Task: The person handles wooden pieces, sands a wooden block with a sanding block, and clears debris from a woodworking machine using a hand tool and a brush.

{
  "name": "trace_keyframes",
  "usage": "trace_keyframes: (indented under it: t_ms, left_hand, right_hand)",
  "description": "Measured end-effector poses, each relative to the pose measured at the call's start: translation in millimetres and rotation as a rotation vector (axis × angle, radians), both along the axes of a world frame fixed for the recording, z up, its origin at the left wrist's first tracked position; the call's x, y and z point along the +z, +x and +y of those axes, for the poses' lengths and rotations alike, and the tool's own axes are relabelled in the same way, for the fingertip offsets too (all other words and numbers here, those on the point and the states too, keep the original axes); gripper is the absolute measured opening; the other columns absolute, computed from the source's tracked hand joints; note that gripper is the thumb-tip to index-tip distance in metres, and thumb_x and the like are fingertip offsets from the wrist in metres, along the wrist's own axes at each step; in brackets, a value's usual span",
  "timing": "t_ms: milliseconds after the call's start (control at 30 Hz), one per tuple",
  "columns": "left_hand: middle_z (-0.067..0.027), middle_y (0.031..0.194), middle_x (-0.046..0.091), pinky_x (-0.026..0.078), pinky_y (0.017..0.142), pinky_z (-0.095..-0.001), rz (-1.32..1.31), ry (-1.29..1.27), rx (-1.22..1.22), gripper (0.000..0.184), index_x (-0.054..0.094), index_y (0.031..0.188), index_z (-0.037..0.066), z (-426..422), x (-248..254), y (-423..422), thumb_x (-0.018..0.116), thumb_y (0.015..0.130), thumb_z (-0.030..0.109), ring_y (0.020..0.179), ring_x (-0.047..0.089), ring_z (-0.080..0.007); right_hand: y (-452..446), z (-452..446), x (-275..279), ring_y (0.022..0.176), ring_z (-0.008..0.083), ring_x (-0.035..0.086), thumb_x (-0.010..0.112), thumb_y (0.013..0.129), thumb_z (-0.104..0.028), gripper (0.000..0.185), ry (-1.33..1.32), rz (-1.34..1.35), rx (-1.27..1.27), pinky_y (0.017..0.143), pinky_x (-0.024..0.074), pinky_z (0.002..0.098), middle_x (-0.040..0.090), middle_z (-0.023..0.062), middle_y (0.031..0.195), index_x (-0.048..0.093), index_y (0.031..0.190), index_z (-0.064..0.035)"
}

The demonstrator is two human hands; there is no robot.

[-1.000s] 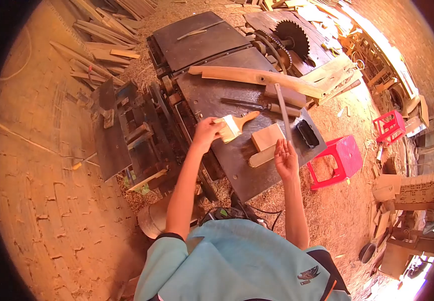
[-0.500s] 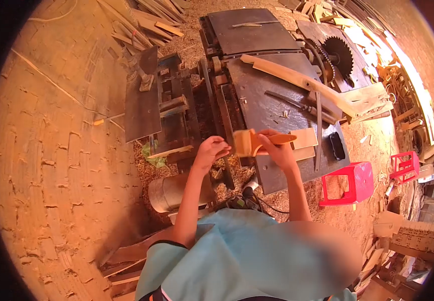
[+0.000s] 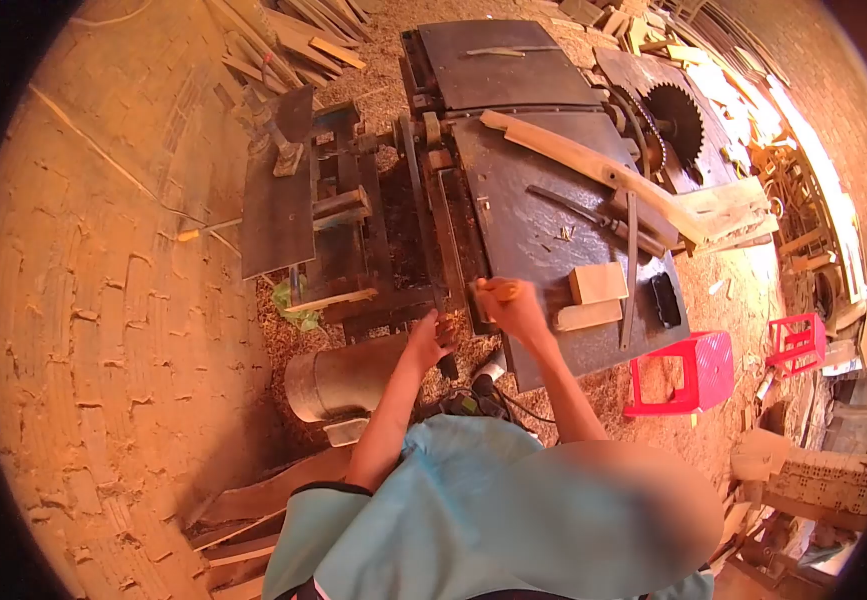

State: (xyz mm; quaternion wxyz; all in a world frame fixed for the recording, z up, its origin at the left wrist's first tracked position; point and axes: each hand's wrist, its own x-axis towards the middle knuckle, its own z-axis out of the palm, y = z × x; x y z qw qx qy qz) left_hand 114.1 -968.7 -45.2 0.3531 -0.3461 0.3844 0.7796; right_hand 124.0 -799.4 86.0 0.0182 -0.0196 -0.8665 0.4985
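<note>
My right hand point(image 3: 519, 312) is closed around a wide paintbrush point(image 3: 506, 292) with an orange handle, just over the left edge of the dark machine table point(image 3: 543, 350). Most of the brush is hidden by the fingers. My left hand point(image 3: 431, 340) is lower and to the left, beside the table edge, with its fingers apart and nothing visible in it. To the right of my right hand, two light wooden blocks point(image 3: 598, 284) lie on the table.
A long shaped board point(image 3: 593, 165), a file-like tool point(image 3: 565, 204) and a metal bar point(image 3: 631, 270) lie across the table. Beyond it stands a toothed circular saw blade point(image 3: 675, 125). A pink stool point(image 3: 708, 365) is at right, a metal cylinder point(image 3: 338, 380) at lower left.
My right hand has moved left and slightly down with the brush, turning it so the handle no longer points right. My left hand has dropped a little, and the wooden blocks are now uncovered.
</note>
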Motion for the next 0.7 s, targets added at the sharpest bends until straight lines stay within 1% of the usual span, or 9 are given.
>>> trace_keyframes:
  t_ms: [67,133,233,267,400,533,633,667,700]
  left_hand:
    - [-0.0067,0.081,0.048,0.040,0.076,-0.0413,-0.051,0.014,-0.012,0.028,0.047,0.088,0.007,11,3,1,0.036,0.087,0.033,0.076,0.048,-0.0193]
    - [-0.0047,0.077,0.047,0.039,0.076,-0.0416,-0.080,0.028,0.002,0.029,0.049,0.084,0.009,22,4,-4,0.035,0.087,0.034,0.071,0.047,-0.0186]
    - [-0.0038,0.074,0.045,0.039,0.076,-0.0419,-0.105,0.097,0.042,0.024,0.049,0.086,0.011,32,8,-1,0.039,0.085,0.032,0.069,0.046,-0.0182]
    - [-0.0049,0.079,0.049,0.039,0.078,-0.0436,-0.001,0.100,-0.029,0.024,0.050,0.090,0.012,37,12,4,0.038,0.085,0.032,0.074,0.049,-0.0201]
    - [-0.0063,0.097,0.054,0.038,0.082,-0.0441,-0.054,0.287,0.010,0.030,0.050,0.099,0.012,52,0,4,0.032,0.086,0.032,0.090,0.051,-0.0229]
    - [-0.0065,0.097,0.053,0.040,0.081,-0.0418,0.093,0.382,-0.004,0.029,0.048,0.103,0.010,49,-6,7,0.034,0.086,0.029,0.091,0.051,-0.0212]
    - [-0.0051,0.099,0.054,0.036,0.085,-0.0450,0.351,0.343,-0.140,0.031,0.050,0.100,0.013,50,-22,13,0.033,0.086,0.035,0.095,0.050,-0.0227]
    - [-0.0048,0.099,0.054,0.035,0.085,-0.0446,0.343,0.334,-0.140,0.030,0.049,0.100,0.013,47,-22,12,0.034,0.085,0.035,0.095,0.050,-0.0230]
    - [-0.0046,0.100,0.053,0.035,0.085,-0.0442,0.335,0.325,-0.140,0.029,0.049,0.101,0.013,44,-19,12,0.035,0.085,0.034,0.096,0.049,-0.0234]
  right_hand:
    - [4,-10,-26,0.054,0.0064,0.051,0.054,0.076,-0.009,0.012,-0.171,0.179,-0.126,0.046,0.0401,0.0204,0.056,0.0036,0.058,0.060,0.080,0.0006]
    - [6,-17,-9,0.052,0.0070,0.050,0.054,0.076,-0.009,0.012,-0.308,0.312,-0.283,0.048,0.0400,0.0206,0.056,0.0025,0.057,0.060,0.080,0.0011]
    - [12,-5,-14,0.057,0.0071,0.052,0.055,0.077,-0.013,0.015,-0.211,0.111,-0.201,0.049,0.0411,0.0207,0.057,0.0029,0.061,0.059,0.079,0.0016]
    - [10,-4,-27,0.060,0.0065,0.054,0.055,0.077,-0.016,0.017,0.006,0.008,-0.150,0.048,0.0417,0.0202,0.057,0.0025,0.065,0.058,0.078,0.0016]
    - [4,6,-21,0.061,0.0064,0.053,0.056,0.076,-0.018,0.018,-0.977,-0.031,-0.514,0.047,0.0417,0.0219,0.057,0.0011,0.065,0.058,0.080,-0.0001]
    - [2,17,-29,0.059,0.0054,0.051,0.057,0.077,-0.021,0.021,-0.252,0.065,-0.125,0.046,0.0409,0.0214,0.056,0.0008,0.064,0.059,0.077,-0.0005]
    - [-6,1,-37,0.055,0.0051,0.049,0.058,0.075,-0.017,0.017,-0.338,-0.054,-0.208,0.045,0.0396,0.0211,0.056,0.0003,0.062,0.059,0.077,0.0001]
    - [-3,1,-36,0.051,0.0043,0.047,0.059,0.074,-0.015,0.016,-0.701,0.051,-0.395,0.043,0.0375,0.0206,0.054,-0.0012,0.058,0.059,0.074,0.0005]
    - [2,3,-33,0.050,0.0044,0.047,0.059,0.074,-0.015,0.016,-0.567,0.081,-0.348,0.042,0.0378,0.0208,0.053,-0.0009,0.057,0.059,0.073,0.0008]
